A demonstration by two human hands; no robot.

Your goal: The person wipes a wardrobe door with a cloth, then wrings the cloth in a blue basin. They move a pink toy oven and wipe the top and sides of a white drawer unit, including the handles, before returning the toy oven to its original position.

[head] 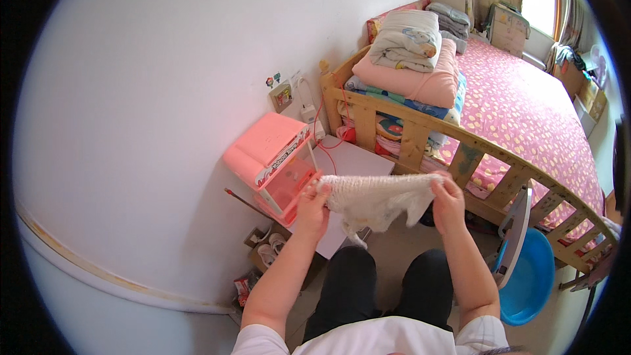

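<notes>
A white cloth with a ribbed or gathered upper edge hangs stretched between my two hands, above my knees. Its left end is pinched in my left hand, and the right end is in my right hand. The lower edge droops loosely, with a narrow strip dangling at the left. Just beyond my left hand stands a pink plastic storage cabinet with an open, see-through front. It rests on a pale tabletop.
A wooden bed rail runs across ahead, with folded quilts stacked behind it on the bed. To the right, a blue basin stands behind an upright flat board. Shoes sit low at the left, near a power strip.
</notes>
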